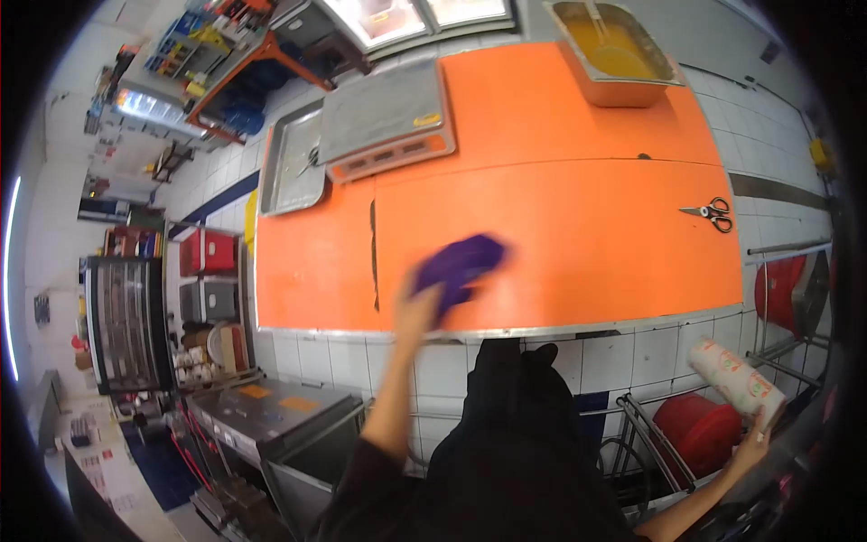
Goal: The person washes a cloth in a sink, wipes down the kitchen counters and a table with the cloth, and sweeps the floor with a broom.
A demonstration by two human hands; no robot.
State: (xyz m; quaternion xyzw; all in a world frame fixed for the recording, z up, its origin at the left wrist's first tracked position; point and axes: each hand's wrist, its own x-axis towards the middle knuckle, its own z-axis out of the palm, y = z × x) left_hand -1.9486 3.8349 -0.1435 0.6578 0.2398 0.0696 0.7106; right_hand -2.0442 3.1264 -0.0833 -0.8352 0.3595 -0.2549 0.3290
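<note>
My left hand point(419, 303) is over the front edge of the orange table point(542, 217), fingers wrapped round a crumpled purple cloth point(461, 266) that is slightly blurred. Far off to the lower right, away from the table, my right hand point(751, 444) holds the lower end of a white roll-shaped package point(736, 384) with red and green print. Scissors point(713, 214) with black handles lie near the table's right edge.
A grey scale point(388, 117) stands at the table's back left beside a metal tray point(293, 163). At the back right is a container of yellow liquid point(614, 54). Below the table on the right sits a red bucket point(700, 434) near metal racks.
</note>
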